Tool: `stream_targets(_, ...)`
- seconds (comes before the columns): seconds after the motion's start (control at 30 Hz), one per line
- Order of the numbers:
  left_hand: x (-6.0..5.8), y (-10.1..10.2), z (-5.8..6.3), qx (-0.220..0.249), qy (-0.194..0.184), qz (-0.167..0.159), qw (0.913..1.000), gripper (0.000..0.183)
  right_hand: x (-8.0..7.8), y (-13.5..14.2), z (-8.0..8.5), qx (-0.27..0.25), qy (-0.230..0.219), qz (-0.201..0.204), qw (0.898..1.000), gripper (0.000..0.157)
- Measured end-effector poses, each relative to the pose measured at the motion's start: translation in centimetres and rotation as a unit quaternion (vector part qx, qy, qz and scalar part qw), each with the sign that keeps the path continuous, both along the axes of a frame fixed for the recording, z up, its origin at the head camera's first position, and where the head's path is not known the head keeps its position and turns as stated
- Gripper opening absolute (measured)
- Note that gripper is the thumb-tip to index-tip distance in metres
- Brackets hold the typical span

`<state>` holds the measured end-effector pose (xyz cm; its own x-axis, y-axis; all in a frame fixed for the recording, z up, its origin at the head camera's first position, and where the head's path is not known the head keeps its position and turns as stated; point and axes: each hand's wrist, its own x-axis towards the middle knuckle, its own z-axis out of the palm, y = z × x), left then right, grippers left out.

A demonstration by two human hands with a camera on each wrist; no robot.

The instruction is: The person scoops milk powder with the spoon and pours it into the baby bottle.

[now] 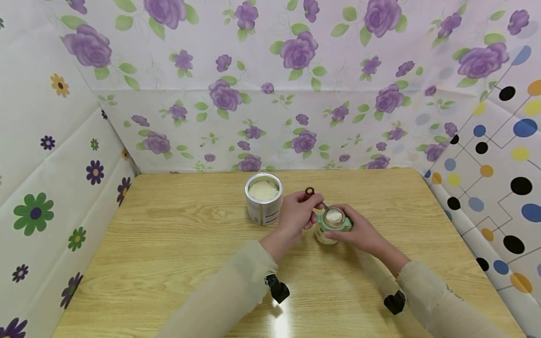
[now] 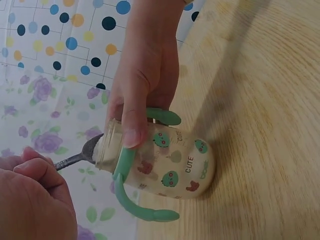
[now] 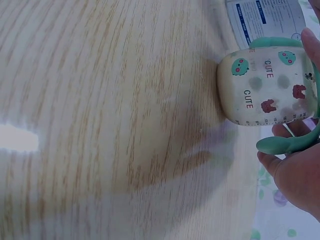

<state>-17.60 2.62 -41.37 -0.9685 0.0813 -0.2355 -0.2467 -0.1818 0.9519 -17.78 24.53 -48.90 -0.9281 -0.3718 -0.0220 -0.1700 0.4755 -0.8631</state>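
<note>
My left hand (image 1: pixel 297 211) pinches the thin dark handle of a metal spoon (image 2: pixel 75 159), whose ring end sticks up past the fingers. White powder (image 2: pixel 98 150) sits in the spoon's bowl, right at the mouth of a clear baby bottle (image 2: pixel 172 162). The bottle stands upright on the table, printed with small green and red cartoon figures and the word CUTE. A green collar with two curved handles (image 2: pixel 145 212) rings its neck. With thumb and fingers round that collar, my right hand (image 1: pixel 359 229) holds the bottle from the right.
An open can (image 1: pixel 264 213) nearly full of pale powder stands on the wooden table (image 1: pixel 181 244), just left of the left hand. Patterned cloth (image 1: pixel 270 112) hangs behind the table and along both sides. Black wrist cameras (image 1: pixel 276 288) sit on both sleeves.
</note>
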Motion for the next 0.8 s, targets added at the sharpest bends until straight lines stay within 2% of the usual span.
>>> stream_targets(0.27, 0.33, 0.75, 0.11, -0.03, 0.021, 0.017, 0.9992, 0.009, -0.02, 0.1, 0.04, 0.006, 0.0, -0.001, 1.0, 0.073)
stream_targets(0.37, 0.37, 0.9, 0.19, -0.055, 0.031, 0.016, 0.9979, 0.011, -0.07, 0.11, 0.09, 0.011, 0.002, -0.003, 1.0, 0.074)
stream_targets(0.6, 0.5, 1.0, 0.34, -0.141, 0.07, 0.02, 0.9874, 0.011, -0.07, 0.21, 0.12, 0.018, 0.006, -0.003, 1.0, 0.072)
stream_targets(0.8, 0.37, 0.56, -0.39, -0.167, 0.106, 0.008, 0.9803, 0.01, -0.15, 0.29, -0.06, 0.015, 0.003, 0.001, 1.0, 0.072)
